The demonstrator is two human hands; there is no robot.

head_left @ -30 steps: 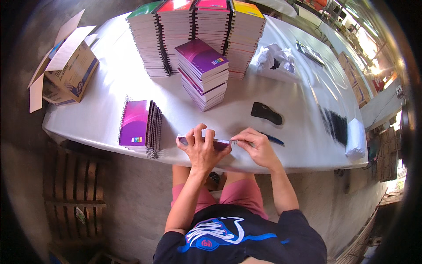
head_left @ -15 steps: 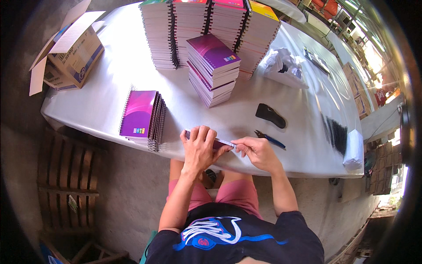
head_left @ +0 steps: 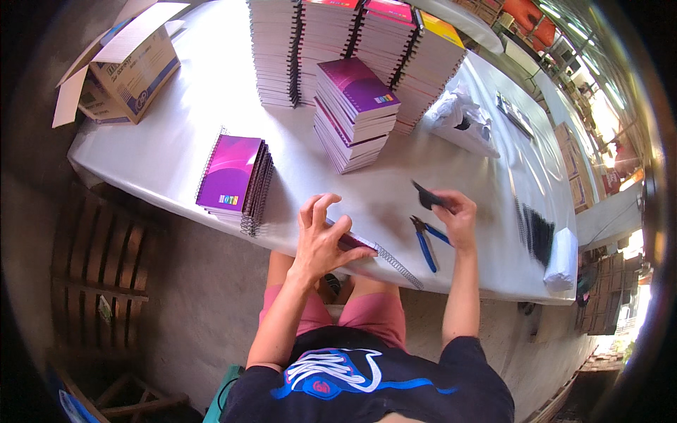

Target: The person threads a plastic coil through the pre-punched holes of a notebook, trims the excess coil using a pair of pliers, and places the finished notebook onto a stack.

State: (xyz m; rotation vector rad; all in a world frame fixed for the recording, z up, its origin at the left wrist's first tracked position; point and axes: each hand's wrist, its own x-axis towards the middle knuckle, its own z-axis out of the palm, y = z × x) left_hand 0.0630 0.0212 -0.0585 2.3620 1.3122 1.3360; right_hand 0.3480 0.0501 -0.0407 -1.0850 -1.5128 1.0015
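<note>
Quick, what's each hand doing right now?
Left hand: holding the notebook, fingers spread.
Right hand: closed, holding the black piece.

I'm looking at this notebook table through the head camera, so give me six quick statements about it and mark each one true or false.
1. The left hand touches a purple notebook. True.
2. The right hand is empty. False: it holds a dark, flat item.
3. A wire coil sticks out from the end of that notebook. True.
4. The coil runs off toward the person's left. False: it runs to the right and toward the near edge.
5. The blue-handled pliers lie on the table. True.
6. The cardboard box is shut. False: the cardboard box has its flaps open.
</note>
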